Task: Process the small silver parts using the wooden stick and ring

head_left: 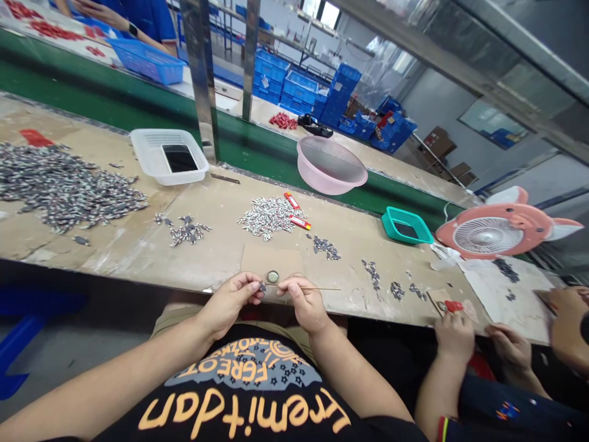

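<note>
Left hand (229, 305) pinches a small grey metal part (262, 287) at lower centre, fingertips closed on it. Right hand (304, 302) grips a thin metal rod (317, 288), tip at the part. A short grip near the tip keeps it steady. Round gold-toned cap (273, 277) sits just above, on a cardboard patch (257, 261). Loose silver parts (269, 217) lie further up.

The cardboard-topped table (202, 245) carries a large heap of small metal parts (64, 187), smaller piles (269, 216), and a white plastic tray (168, 156).
</note>
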Available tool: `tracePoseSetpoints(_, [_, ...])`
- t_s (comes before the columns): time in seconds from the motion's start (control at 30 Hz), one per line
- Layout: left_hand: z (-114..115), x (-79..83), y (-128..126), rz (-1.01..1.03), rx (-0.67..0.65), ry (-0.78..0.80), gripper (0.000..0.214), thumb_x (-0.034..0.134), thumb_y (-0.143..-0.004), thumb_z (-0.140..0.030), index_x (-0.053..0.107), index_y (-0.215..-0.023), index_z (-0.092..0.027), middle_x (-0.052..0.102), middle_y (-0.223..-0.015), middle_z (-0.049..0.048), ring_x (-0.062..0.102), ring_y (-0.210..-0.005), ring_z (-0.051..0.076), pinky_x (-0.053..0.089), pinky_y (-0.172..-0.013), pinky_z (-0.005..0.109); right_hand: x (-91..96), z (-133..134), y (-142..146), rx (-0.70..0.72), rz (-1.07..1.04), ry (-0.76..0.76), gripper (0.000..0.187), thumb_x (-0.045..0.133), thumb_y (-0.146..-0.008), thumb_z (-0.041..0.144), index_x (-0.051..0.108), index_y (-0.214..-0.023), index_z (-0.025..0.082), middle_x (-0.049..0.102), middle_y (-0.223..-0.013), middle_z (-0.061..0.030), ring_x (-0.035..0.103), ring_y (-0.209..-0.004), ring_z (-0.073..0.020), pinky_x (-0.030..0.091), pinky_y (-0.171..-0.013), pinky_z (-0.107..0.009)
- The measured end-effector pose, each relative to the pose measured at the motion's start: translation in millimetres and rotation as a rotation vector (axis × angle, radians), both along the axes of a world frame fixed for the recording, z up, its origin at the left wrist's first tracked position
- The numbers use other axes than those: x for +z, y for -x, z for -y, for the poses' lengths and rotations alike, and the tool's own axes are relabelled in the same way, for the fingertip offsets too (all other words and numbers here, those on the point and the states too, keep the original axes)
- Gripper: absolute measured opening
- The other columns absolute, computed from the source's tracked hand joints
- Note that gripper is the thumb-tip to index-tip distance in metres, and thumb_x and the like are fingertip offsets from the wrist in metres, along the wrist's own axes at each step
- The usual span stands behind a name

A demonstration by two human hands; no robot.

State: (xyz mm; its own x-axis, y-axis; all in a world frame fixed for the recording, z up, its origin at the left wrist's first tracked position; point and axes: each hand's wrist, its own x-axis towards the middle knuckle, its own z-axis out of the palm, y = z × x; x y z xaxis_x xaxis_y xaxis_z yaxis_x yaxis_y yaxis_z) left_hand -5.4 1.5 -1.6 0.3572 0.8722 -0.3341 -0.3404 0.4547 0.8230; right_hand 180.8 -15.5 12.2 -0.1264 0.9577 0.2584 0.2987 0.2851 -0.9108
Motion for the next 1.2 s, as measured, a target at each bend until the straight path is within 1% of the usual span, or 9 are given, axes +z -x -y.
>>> tracePoseSetpoints(0.1, [-0.1,-0.7,0.3,-0.001,-0.010,-0.003,0.017,0.067,-0.076,-0.031,0.060,-0.082,-0.017,0.061,-0.073,0.0007,0.056,-0.068,0.011,0.044,-0.066,0.023,2.5,1.5,5.6,0.036,-0.002,-0.016,0.029,0.042,-0.093,0.038,0.065,-0.088,0.021,0.066,-0.075,-0.0037,0.061,-0.081,-0.0168,0.049,-0.079,-0.033])
tracePoseSetpoints(0.23, [0.3,-1.3,0.3,-0.006,-0.019,-0.009,0.017,0.066,-0.077,-0.031,0.059,-0.083,-0.017,0.062,-0.075,0.0009,0.056,-0.070,0.011,0.044,-0.066,0.022,3.6,-0.6,9.4,0.051,0.027,-0.039,0.027,0.042,-0.094,0.035,0.065,-0.088,0.021,0.066,-0.077,-0.0034,0.061,-0.081,-0.0163,0.048,-0.080,-0.033])
tracePoseSetpoints(0.43, [0.9,-1.2,0.4,0.005,-0.018,-0.013,0.016,0.064,-0.079,-0.031,0.059,-0.083,-0.017,0.061,-0.073,0.0000,0.055,-0.069,0.011,0.044,-0.066,0.022,8.4,0.5,9.4,0.072,0.101,-0.066,0.027,0.043,-0.093,0.031,0.066,-0.084,0.021,0.066,-0.075,-0.0031,0.060,-0.078,-0.0162,0.048,-0.078,-0.032])
tracePoseSetpoints(0.57, [0.9,-1.7,0.3,-0.010,-0.021,-0.023,0.017,0.065,-0.078,-0.032,0.059,-0.084,-0.017,0.061,-0.074,0.0000,0.055,-0.070,0.011,0.044,-0.066,0.022,10.9,1.9,9.9,0.054,0.120,-0.100,0.026,0.042,-0.093,0.031,0.065,-0.086,0.021,0.067,-0.076,-0.0033,0.059,-0.080,-0.0163,0.048,-0.079,-0.033])
tracePoseSetpoints(0.87, [0.5,-2.1,0.9,-0.045,-0.039,-0.041,0.016,0.063,-0.080,-0.031,0.058,-0.083,-0.016,0.061,-0.074,0.0002,0.054,-0.070,0.011,0.044,-0.066,0.022,10.5,2.2,10.9,0.091,0.146,-0.192,0.021,0.044,-0.093,0.024,0.064,-0.088,0.021,0.067,-0.078,-0.0031,0.058,-0.079,-0.0161,0.046,-0.079,-0.034])
tracePoseSetpoints(1.03, [-0.2,-2.6,1.1,-0.040,-0.048,-0.025,0.017,0.063,-0.080,-0.032,0.057,-0.084,-0.017,0.062,-0.074,0.0003,0.055,-0.070,0.011,0.044,-0.067,0.022,8.9,2.3,9.8,0.061,0.123,-0.193,0.020,0.045,-0.092,0.023,0.064,-0.087,0.022,0.067,-0.078,-0.0032,0.058,-0.081,-0.0163,0.046,-0.079,-0.034])
tracePoseSetpoints(1.2, [-1.3,-3.0,1.7,-0.016,-0.038,0.008,0.019,0.064,-0.079,-0.032,0.056,-0.084,-0.016,0.062,-0.073,-0.0001,0.055,-0.068,0.010,0.044,-0.065,0.021,8.3,2.8,7.8,0.064,0.138,-0.178,0.022,0.043,-0.093,0.025,0.064,-0.086,0.022,0.066,-0.077,-0.0031,0.058,-0.079,-0.0164,0.046,-0.078,-0.034])
